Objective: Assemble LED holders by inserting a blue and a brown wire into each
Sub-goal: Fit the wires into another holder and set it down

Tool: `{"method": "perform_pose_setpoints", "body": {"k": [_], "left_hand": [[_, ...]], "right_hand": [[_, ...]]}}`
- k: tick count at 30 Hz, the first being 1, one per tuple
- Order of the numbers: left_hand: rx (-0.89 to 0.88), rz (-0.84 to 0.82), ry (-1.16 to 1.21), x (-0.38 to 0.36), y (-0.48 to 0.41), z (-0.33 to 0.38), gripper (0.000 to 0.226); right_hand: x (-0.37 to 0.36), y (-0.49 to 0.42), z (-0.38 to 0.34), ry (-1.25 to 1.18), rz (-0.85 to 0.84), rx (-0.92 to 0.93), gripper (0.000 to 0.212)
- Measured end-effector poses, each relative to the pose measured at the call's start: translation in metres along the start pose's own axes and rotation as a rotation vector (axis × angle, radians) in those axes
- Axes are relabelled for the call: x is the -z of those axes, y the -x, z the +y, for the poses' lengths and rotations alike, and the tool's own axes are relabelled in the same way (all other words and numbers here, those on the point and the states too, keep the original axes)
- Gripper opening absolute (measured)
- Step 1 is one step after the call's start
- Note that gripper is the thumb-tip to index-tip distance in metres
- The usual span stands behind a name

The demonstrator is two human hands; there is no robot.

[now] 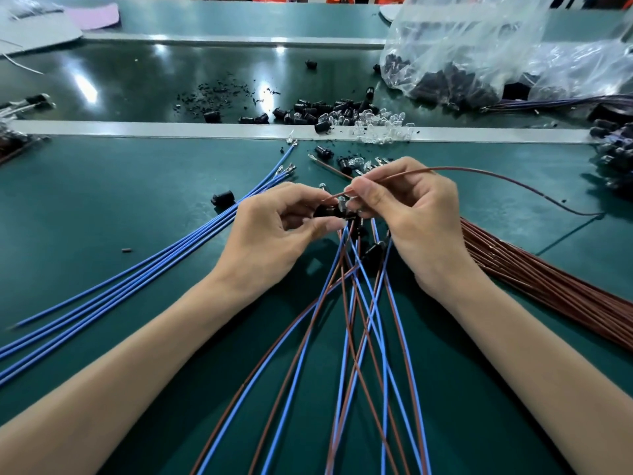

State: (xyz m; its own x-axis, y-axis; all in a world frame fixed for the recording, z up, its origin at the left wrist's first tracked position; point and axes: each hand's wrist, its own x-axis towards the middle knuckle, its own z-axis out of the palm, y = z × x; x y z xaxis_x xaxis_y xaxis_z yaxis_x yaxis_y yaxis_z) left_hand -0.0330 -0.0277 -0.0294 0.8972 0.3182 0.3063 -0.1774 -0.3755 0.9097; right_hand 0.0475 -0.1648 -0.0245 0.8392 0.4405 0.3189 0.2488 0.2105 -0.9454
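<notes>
your left hand [274,222] pinches the black led holder [325,211] steady; right hand [407,207] pinches the brown wire [479,170] just above it, aimed for insertion.

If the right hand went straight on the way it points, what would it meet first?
Probably the black holder in the left hand; the right hand points its brown wire at it.

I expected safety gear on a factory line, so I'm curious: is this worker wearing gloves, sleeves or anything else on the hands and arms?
No. The left hand and the right hand are bare: no gloves, rings or finger covers show. The left forearm and the right forearm carry no sleeve, watch or wristband up to the picture's edge.
</notes>
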Motion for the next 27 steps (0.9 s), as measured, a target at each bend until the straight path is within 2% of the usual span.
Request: {"method": "perform_pose_setpoints", "body": {"k": [6,18,22,27], "left_hand": [[0.041,0.045,0.090,0.0003,-0.0018,-0.0011,0.018],[0.036,0.075,0.057,0.0006,-0.0005,0.0018,0.015],[-0.005,-0.013,-0.057,0.0002,0.0014,0.0013,0.017],[-0.014,-0.087,-0.098,-0.0004,0.0030,0.0018,0.013]], "right_hand": [[0.0034,-0.0001,-0.0066,-0.041,0.028,0.012,0.012],[0.0082,-0.0021,-0.0038,0.064,0.019,0.039,0.017],[0.0012,0.0013,-0.0003,0.122,-0.069,0.042,0.018],[0.0024,-0.0007,0.0018,0.129,-0.060,0.038,0.020]]}}
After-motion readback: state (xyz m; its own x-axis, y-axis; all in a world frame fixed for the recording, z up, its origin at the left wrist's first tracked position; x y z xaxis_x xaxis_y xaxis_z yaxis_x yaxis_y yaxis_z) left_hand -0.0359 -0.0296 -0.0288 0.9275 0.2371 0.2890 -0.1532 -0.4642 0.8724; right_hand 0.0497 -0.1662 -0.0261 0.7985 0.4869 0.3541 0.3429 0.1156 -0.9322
